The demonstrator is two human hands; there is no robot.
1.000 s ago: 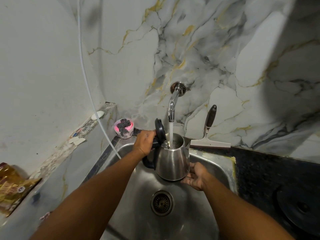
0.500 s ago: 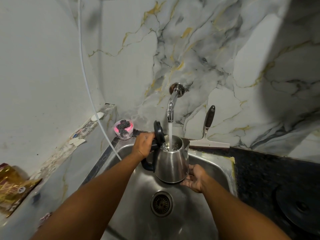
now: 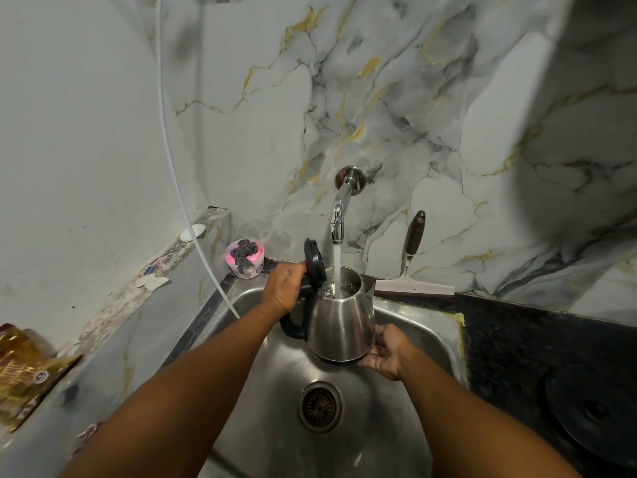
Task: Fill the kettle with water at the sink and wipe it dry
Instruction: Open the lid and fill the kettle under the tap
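A steel kettle [image 3: 341, 322] with a black handle is held upright over the steel sink [image 3: 417, 326], its black lid [image 3: 313, 263] flipped up. Water runs from the wall tap [image 3: 339, 215] straight into the open top. My left hand [image 3: 284, 288] grips the handle near the lid hinge. Under the kettle's lower right edge, my right hand [image 3: 387, 351] cups the base. The drain [image 3: 320, 407] lies below the kettle.
A squeegee [image 3: 412, 270] leans on the marble wall behind the sink. On the back left corner sits a pink tub with a steel scrubber [image 3: 244, 258]. A white hose [image 3: 193, 215] hangs into the sink. The dark counter [image 3: 534, 339] and a black disc [image 3: 593, 412] lie right. A gold packet [image 3: 24, 370] lies left.
The kettle and both hands have stayed under the running tap, with only a slight shift in view. Water keeps pouring in.
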